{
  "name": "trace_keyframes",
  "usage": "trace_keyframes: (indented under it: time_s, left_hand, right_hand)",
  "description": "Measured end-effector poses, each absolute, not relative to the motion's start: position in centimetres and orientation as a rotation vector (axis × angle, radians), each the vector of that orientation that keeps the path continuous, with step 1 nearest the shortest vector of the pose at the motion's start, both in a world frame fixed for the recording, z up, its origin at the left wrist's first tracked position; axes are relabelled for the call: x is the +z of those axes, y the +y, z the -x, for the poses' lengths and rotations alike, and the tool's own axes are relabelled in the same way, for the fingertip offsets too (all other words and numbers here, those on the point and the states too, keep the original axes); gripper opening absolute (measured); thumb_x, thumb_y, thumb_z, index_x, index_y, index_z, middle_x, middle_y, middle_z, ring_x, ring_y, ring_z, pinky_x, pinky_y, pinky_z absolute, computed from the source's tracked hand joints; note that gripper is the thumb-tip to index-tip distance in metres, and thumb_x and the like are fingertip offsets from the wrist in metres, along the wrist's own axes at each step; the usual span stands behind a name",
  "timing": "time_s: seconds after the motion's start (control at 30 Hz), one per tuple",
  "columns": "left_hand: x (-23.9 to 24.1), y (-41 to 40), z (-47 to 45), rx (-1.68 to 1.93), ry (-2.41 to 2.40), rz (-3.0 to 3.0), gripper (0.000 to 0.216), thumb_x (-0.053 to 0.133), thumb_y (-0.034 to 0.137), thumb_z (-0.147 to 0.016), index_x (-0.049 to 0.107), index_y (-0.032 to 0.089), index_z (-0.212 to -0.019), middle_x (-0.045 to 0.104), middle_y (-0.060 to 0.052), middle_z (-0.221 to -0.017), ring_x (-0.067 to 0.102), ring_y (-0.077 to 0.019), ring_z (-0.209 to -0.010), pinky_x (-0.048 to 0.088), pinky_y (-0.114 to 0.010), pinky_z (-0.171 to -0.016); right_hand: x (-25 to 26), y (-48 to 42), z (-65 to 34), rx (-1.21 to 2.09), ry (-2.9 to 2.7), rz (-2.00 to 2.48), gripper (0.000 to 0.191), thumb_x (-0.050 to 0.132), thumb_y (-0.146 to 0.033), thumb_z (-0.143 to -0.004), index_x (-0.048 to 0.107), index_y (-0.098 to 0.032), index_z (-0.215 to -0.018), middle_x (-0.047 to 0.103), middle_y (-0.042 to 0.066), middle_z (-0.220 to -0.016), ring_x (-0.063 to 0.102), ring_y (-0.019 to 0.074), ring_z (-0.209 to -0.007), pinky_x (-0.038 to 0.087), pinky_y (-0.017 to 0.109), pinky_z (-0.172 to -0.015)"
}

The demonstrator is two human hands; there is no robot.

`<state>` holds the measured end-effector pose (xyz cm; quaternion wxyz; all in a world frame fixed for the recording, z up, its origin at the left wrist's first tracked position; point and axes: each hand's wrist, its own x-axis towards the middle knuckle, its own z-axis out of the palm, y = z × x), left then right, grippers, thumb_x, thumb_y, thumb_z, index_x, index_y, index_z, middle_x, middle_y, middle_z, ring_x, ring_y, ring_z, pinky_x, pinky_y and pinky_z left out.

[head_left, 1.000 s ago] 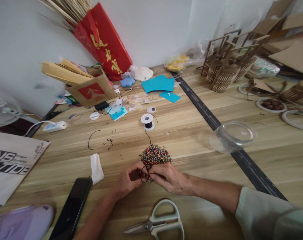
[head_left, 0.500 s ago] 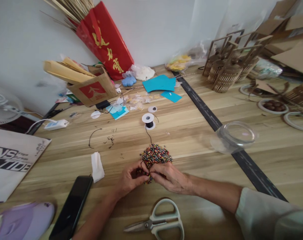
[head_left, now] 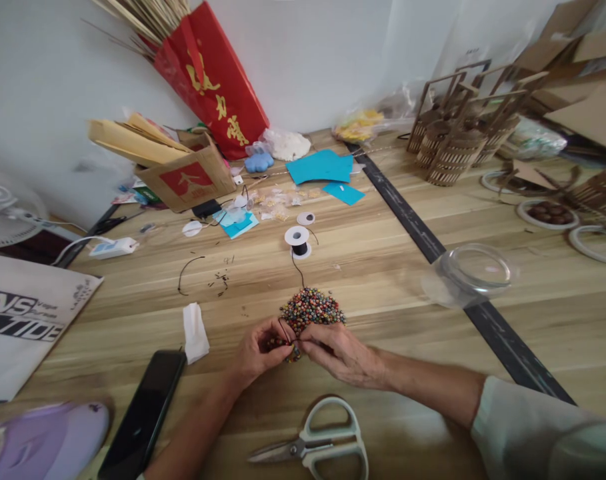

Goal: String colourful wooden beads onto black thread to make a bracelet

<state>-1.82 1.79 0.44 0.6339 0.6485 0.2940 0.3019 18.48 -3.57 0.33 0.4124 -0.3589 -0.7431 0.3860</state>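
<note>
A heap of small multicoloured beads point(head_left: 313, 307) lies on the wooden table, with both hands at its near edge. My left hand point(head_left: 263, 348) pinches a thin dark cord point(head_left: 283, 328) between thumb and fingertips; some beads show by its fingers. From the other side, my right hand point(head_left: 343, 353) is closed on the same cord, which stretches across the small gap between the hands. Behind the heap stands a white spool of black cord point(head_left: 299, 241), its loose end running down to the beads. White-handled scissors point(head_left: 317, 443) rest close in front of the hands.
To the left lie a black phone point(head_left: 145, 413) and a folded white tissue point(head_left: 195, 333). On the right are a clear plastic container point(head_left: 473, 273) and bamboo baskets point(head_left: 447, 150). Blue paper pieces point(head_left: 320, 167), a cardboard box point(head_left: 185, 177) and a red bag point(head_left: 215, 87) stand or lie at the back.
My left hand has shifted slightly left, away from the right fingertips. More of the cord between the hands now shows. The right hand has barely moved.
</note>
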Motion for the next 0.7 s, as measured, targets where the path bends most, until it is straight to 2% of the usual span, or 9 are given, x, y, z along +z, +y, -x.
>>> trace_keyframes:
  time_s: [0.17,0.33,0.47,0.7]
  left_hand:
    - [0.2,1.6,1.8,0.637,0.685,-1.485,0.028,0.073,0.034,-0.077,0.054,0.015,-0.072,0.059,-0.002,-0.073,0.054,-0.0117,-0.069,0.044,-0.021,-0.065]
    - [-0.1,1.0,1.9,0.561,0.769,-1.559,0.026,0.071,0.034,-0.077,0.055,0.015,-0.073,0.057,-0.001,-0.073,0.052,-0.0121,-0.069,0.042,-0.021,-0.064]
    - [0.3,0.5,1.8,0.472,0.847,-1.642,0.023,0.071,0.033,-0.076,0.057,0.014,-0.074,0.056,-0.001,-0.072,0.05,-0.0125,-0.068,0.04,-0.022,-0.063]
    - [1.3,0.2,1.2,0.432,0.898,-1.64,0.022,0.069,0.033,-0.076,0.058,0.014,-0.073,0.057,0.0,-0.07,0.051,-0.012,-0.067,0.04,-0.021,-0.062]
  right_hand:
    - [0.8,-3.8,-18.7,1.109,-1.811,0.917,0.008,0.049,-0.024,-0.093,0.052,-0.016,-0.094,0.051,-0.003,-0.069,0.045,0.009,-0.059,0.036,0.019,-0.055]
    - [0.8,-3.8,-18.7,1.13,-1.841,0.917,0.015,0.057,-0.031,-0.089,0.05,-0.017,-0.089,0.05,-0.004,-0.068,0.042,0.0086,-0.056,0.033,0.019,-0.052]
    - [0.5,-3.7,-18.5,1.048,-1.877,0.889,0.019,0.055,-0.032,-0.091,0.048,-0.018,-0.081,0.046,-0.004,-0.067,0.042,0.0095,-0.058,0.031,0.02,-0.054]
    - [0.1,-3.6,-18.5,0.946,-1.915,0.881,0.018,0.044,-0.024,-0.095,0.047,-0.019,-0.078,0.047,-0.002,-0.066,0.041,0.0103,-0.057,0.03,0.021,-0.053]
